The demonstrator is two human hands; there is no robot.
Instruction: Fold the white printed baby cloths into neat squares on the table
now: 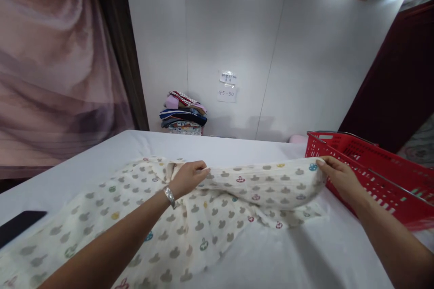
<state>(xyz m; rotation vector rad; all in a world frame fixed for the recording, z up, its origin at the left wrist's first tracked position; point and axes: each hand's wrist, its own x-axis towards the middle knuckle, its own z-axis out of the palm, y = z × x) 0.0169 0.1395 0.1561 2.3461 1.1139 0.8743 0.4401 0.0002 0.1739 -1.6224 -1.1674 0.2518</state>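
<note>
A cream cloth garment (196, 226) with grey and coloured mushroom-like prints lies spread over the white table, its near left part running out of view. My left hand (190, 176), with a silvery band at the wrist, pinches the fabric near the garment's far middle. Out to the right, my right hand (337, 174) grips the end of a long narrow section, perhaps a sleeve or leg. That section is stretched between both hands, lifted a little above the tabletop. The fingertips of my left hand partly cover the cloth they hold.
A red plastic basket (366, 167) stands at the right, close to my right hand. Folded clothes (185, 113) are stacked by the back wall under paper labels (226, 94). A dark flat object (22, 226) lies on the white table (264, 257) at the left. Pink drapery (50, 63) hangs there too.
</note>
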